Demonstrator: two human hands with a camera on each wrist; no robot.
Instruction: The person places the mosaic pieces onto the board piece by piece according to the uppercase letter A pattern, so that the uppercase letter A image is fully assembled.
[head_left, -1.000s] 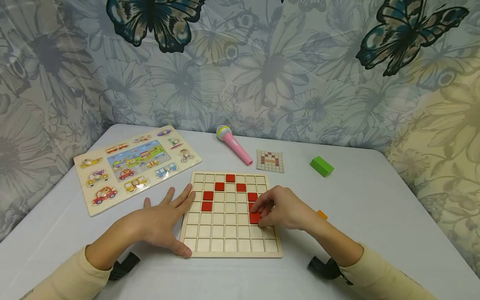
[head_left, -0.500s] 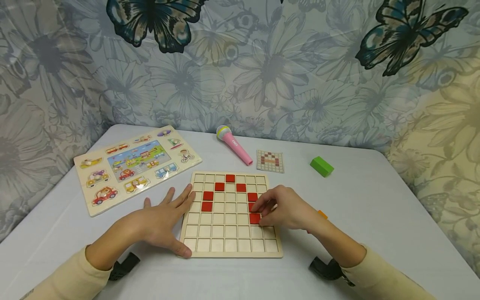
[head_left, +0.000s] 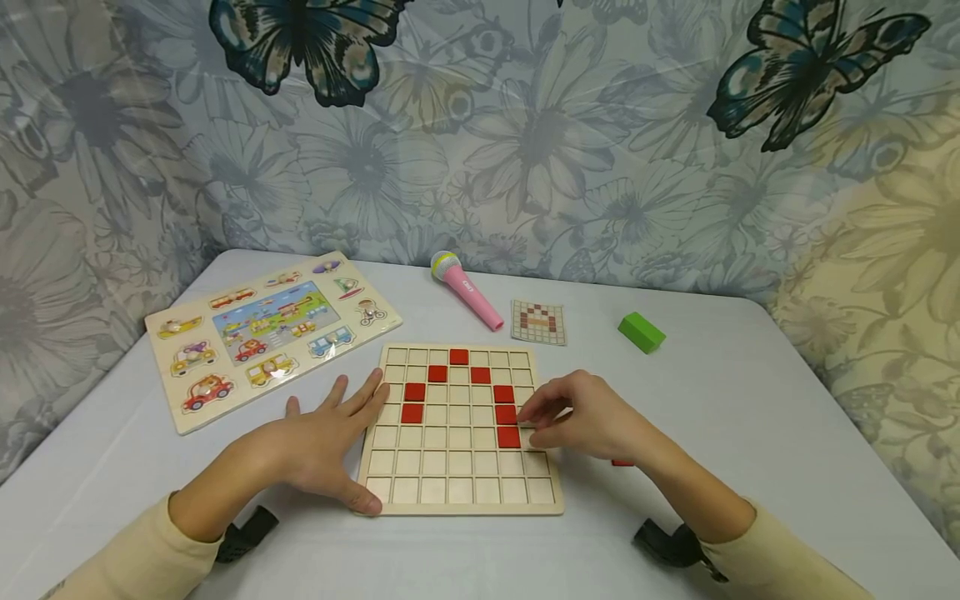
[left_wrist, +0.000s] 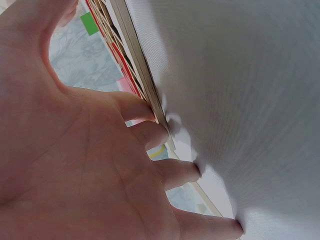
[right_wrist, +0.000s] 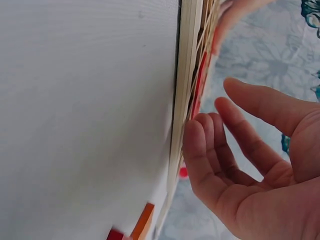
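A wooden grid board [head_left: 461, 509] lies flat on the table, with several square red tiles [head_left: 508, 437] set in its cells in an arch shape. My left hand [head_left: 322, 446] is spread at the board's left edge, thumb at the near corner and fingertips along the side. In the left wrist view, the left fingers [left_wrist: 180, 172] reach past the board's edge onto the white cloth. Over the board's right edge hovers my right hand [head_left: 585, 417], just right of the lowest right tile. Its thumb and loosely bent fingers [right_wrist: 197, 145] are apart, holding nothing.
A picture puzzle board [head_left: 273, 333] lies at the left. Behind the grid are a pink toy microphone [head_left: 472, 296] and a small pattern card [head_left: 538, 322]. A green block [head_left: 641, 332] stands at right. By the right wrist lie a red piece [head_left: 622, 462] and an orange block [right_wrist: 143, 221].
My right hand has let go of the lowest right red tile and drawn away to the right, leaving it in its cell. My left hand has stayed in place.
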